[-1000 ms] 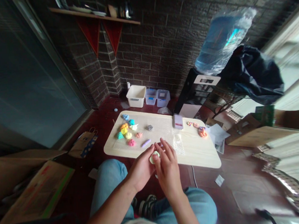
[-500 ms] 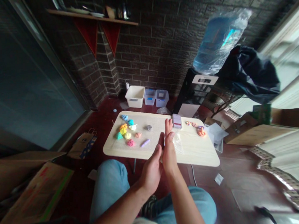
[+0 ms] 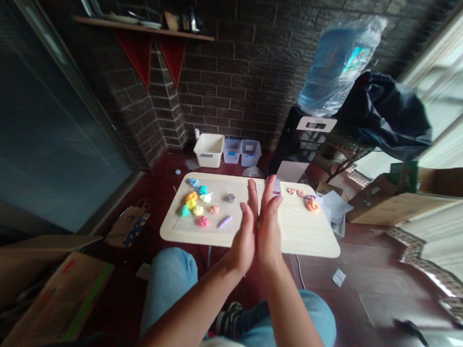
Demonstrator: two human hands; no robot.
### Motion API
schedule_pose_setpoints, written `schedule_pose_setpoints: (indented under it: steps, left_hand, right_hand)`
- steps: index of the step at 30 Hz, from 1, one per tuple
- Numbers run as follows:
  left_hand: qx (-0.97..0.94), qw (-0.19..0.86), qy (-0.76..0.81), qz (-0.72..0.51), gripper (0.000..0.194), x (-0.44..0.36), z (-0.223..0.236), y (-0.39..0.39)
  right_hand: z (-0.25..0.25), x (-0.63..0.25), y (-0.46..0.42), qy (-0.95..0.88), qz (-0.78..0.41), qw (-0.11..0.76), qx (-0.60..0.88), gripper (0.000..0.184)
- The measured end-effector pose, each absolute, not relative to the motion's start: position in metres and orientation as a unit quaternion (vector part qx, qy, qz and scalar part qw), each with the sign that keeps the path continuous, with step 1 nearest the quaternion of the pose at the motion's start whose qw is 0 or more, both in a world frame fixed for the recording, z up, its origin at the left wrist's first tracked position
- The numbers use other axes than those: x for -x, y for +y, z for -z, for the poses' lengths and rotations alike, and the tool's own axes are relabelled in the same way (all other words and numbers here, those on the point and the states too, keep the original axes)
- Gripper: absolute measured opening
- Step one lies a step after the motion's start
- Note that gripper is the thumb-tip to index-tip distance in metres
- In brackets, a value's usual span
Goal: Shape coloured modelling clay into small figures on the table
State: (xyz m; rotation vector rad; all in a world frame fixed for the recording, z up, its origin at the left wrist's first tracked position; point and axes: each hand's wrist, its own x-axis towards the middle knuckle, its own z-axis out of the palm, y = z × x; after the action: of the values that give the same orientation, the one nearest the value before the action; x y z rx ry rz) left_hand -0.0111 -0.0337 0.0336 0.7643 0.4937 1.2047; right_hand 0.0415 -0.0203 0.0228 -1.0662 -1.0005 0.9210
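Observation:
My left hand [image 3: 244,237] and my right hand [image 3: 267,225] are pressed flat together, palm to palm, fingers stretched upward, above the near edge of a low pale wooden table [image 3: 311,239]. The pale clay lump seen earlier is hidden between the palms. On the table's left part lies a cluster of small coloured clay pieces [image 3: 196,203], with a purple roll [image 3: 224,221] and a grey piece [image 3: 229,198] beside them. An orange clay figure [image 3: 312,204] sits at the right. A transparent mat [image 3: 236,191] covers the table's middle.
A white bin [image 3: 210,149] and two clear boxes [image 3: 242,151] stand behind the table by the brick wall. A water dispenser with a big bottle [image 3: 337,63] is at the right. A paper bag [image 3: 128,223] and cardboard boxes [image 3: 54,305] lie on the floor.
My hands lifted off the table's near edge, where they held the pale clay lump, and came together upright, palm to palm. The right hand has slid forward against the left.

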Motion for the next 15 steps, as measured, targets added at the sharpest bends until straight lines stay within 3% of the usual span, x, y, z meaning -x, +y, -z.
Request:
schedule_pose_setpoints:
  steps: [4, 11, 15]
  left_hand:
    - [-0.354, 0.728, 0.225, -0.543, 0.064, 0.010, -0.035, -0.050]
    - [-0.309, 0.702, 0.236, -0.596, 0.070, 0.032, -0.049, 0.010]
    - [-0.304, 0.745, 0.226, -0.549, 0.069, 0.018, -0.041, -0.018]
  right_hand:
    - [-0.039, -0.055, -0.004, -0.434, -0.432, 0.670, 0.420, 0.063]
    - [-0.016, -0.019, -0.056, -0.586, -0.437, 0.548, 0.406, 0.068]
    - [-0.031, -0.039, -0.026, -0.536, -0.403, 0.609, 0.423, 0.070]
